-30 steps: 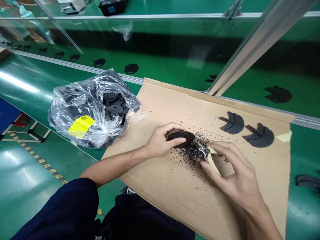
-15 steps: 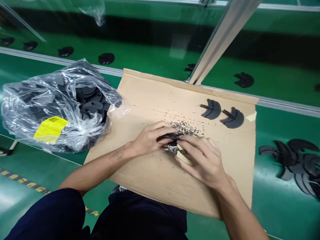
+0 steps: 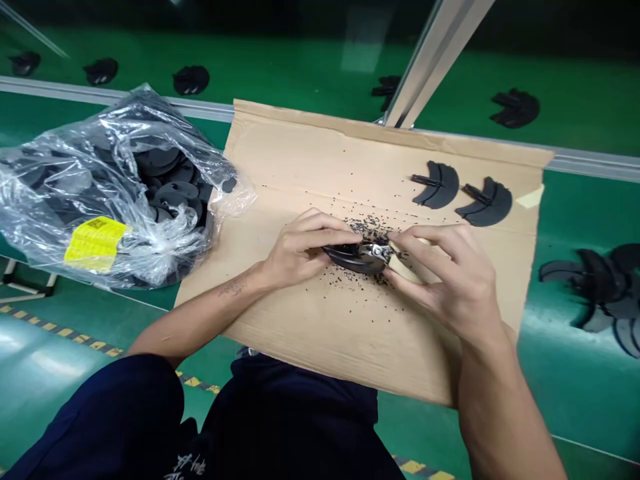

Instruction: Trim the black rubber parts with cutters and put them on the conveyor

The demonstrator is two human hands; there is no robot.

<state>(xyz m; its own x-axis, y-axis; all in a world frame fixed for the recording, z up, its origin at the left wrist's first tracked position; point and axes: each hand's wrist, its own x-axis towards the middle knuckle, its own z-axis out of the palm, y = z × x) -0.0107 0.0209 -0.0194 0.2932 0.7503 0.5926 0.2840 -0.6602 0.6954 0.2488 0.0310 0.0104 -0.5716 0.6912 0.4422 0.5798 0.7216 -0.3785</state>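
Note:
My left hand (image 3: 300,250) grips a dark, curved rubber piece (image 3: 347,259) by its edge. My right hand (image 3: 445,277) holds small side cutters (image 3: 380,253) with pale handles, mostly hidden by the fingers. Their steel jaws sit against the piece's edge, between my two hands. Black rubber crumbs (image 3: 367,227) lie scattered on the flattened cardboard sheet (image 3: 320,160) beneath my hands. Two fan-shaped black pieces (image 3: 435,185) lie flat on the cardboard to the right, beyond my right hand.
A clear plastic bag (image 3: 110,193) with a yellow label holds stacked black pieces at the left. A heap of similar pieces (image 3: 595,287) lies on the green surface at the right. An aluminium rail (image 3: 590,163) runs behind the cardboard, with more pieces beyond it.
My hands stay close together, as half a second ago, and the cutters' jaws now show at the piece's edge. One second ago my hands were further apart. The view has shifted.

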